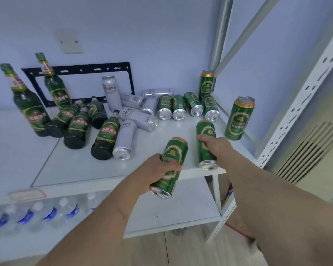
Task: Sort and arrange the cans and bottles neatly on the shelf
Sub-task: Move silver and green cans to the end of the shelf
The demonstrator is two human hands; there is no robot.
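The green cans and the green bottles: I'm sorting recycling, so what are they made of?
Green cans: likely aluminium, judging by the bright silvery ends and glossy printed sides. Green bottles: probably glass, dark, translucent and shiny, with paper-looking labels.

Storeroom: metal shelving (pixel 288 104), stocked drinks.

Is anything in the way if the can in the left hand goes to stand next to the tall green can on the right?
Yes. The lying green can under the right hand sits between the held can in the left hand and the upright green can by the shelf post.
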